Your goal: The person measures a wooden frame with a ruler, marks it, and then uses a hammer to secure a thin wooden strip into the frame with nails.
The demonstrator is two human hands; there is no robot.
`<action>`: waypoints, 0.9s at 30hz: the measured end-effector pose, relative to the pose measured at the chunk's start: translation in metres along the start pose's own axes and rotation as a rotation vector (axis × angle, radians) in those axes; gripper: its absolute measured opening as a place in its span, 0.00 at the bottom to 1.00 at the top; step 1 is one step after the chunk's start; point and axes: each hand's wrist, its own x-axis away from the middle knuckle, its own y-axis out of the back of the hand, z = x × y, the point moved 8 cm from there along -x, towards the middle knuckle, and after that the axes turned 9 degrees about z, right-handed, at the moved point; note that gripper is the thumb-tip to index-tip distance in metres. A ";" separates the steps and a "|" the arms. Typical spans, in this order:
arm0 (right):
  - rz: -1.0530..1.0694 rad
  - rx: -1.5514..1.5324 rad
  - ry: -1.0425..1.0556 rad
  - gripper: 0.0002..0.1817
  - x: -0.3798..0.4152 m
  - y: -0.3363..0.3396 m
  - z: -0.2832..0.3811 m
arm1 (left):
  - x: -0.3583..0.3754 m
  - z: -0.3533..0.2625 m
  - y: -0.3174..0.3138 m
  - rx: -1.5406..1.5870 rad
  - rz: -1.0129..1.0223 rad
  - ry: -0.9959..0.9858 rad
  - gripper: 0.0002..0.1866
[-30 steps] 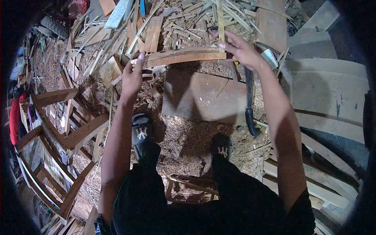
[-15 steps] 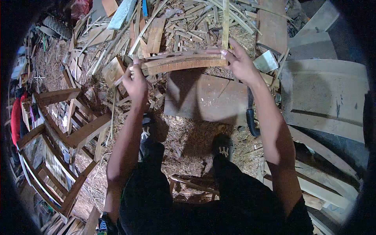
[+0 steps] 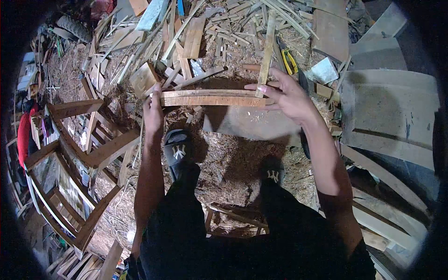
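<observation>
A slightly curved wooden piece (image 3: 210, 100) spans the gap between my two hands, above the floor. My left hand (image 3: 153, 114) pinches its left end, thumb on top. At the other end is my right hand (image 3: 291, 95), whose thumb and fingers close on a thin wooden strip (image 3: 267, 49). That strip stands across the curved piece near its right end and points away from me. Beneath them lies a flat board (image 3: 252, 123), partly in shadow.
A yellow-and-black tool handle (image 3: 290, 62) lies beyond my right hand. Curved wooden frames (image 3: 86, 158) stand at the left, panels (image 3: 387, 116) at the right. Scrap strips (image 3: 233, 35) and shavings cover the floor ahead. A low wooden stool (image 3: 235, 214) is between my legs.
Both hands have brought the curved piece lower and nearer to me, and it now lies more level. The thin strip has come along, now leaning slightly. The yellow-and-black handle has come into fuller view.
</observation>
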 end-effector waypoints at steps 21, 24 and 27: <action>-0.039 0.177 0.069 0.21 -0.008 0.007 0.004 | 0.009 -0.067 -0.035 -0.797 0.252 -0.510 0.19; -0.024 0.215 0.088 0.21 -0.008 0.005 0.008 | 0.006 -0.059 -0.033 -0.666 0.258 -0.379 0.18; -0.043 0.189 0.055 0.21 -0.014 0.014 -0.006 | 0.003 -0.058 -0.033 -0.609 0.241 -0.353 0.17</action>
